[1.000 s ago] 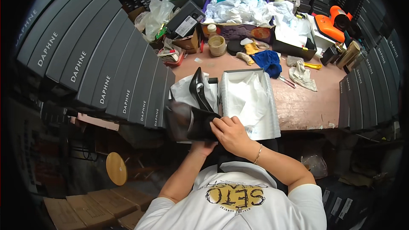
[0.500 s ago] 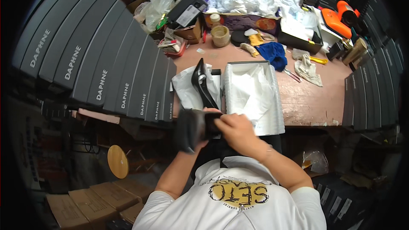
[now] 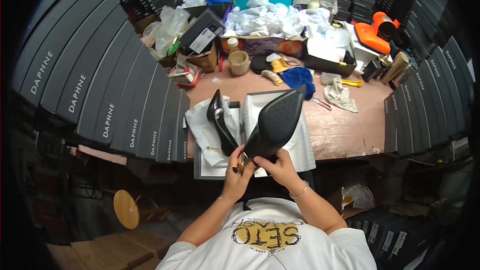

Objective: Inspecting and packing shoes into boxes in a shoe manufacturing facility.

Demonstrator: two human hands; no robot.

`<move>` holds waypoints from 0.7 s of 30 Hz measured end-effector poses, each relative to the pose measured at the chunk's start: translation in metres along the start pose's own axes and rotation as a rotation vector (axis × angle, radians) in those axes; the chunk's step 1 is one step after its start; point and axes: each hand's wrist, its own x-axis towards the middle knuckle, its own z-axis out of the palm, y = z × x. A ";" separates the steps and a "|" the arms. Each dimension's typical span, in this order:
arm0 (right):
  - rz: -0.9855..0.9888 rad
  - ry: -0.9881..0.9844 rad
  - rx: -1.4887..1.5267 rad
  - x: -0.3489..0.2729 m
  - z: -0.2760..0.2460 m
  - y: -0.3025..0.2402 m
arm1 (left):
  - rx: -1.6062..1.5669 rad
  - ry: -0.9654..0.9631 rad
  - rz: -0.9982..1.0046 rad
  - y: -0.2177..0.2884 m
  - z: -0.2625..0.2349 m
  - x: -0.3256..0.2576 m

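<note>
A black pointed-toe shoe [image 3: 280,120] is held up in front of me, toe pointing away and textured sole facing me. My left hand [image 3: 238,174] grips its heel end from the left, fingers closed. On the right side of that end, my right hand [image 3: 280,168] holds it with the thumb pressed on. Below lies an open shoebox [image 3: 205,172] with white tissue paper [image 3: 197,120]. The matching black shoe [image 3: 222,125] rests on that paper, left of the held one. A white-lined box part [image 3: 306,157] is partly hidden behind the held shoe.
Grey shoeboxes stand in a row at left [image 3: 95,95] and right [image 3: 420,95]. Farther back on the pink table [image 3: 350,135] are a blue cloth [image 3: 297,80], a jar [image 3: 239,63], a white glove [image 3: 340,95], an orange tool [image 3: 372,37] and a carton of crumpled paper [image 3: 260,45].
The held shoe has swung from low left, near my body, to over the box at right, its toe now pointing away. Both hands still hold it. My view has shifted slightly.
</note>
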 end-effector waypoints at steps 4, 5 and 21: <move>0.058 -0.077 0.208 -0.013 -0.032 0.012 | -0.090 -0.509 -0.195 0.009 -0.067 0.001; 0.069 -0.112 0.233 -0.016 -0.032 0.013 | -0.332 -0.444 -0.176 0.016 -0.069 0.010; 0.055 -0.132 -0.525 -0.036 -0.099 -0.034 | -1.247 -0.436 -0.419 0.003 -0.019 0.050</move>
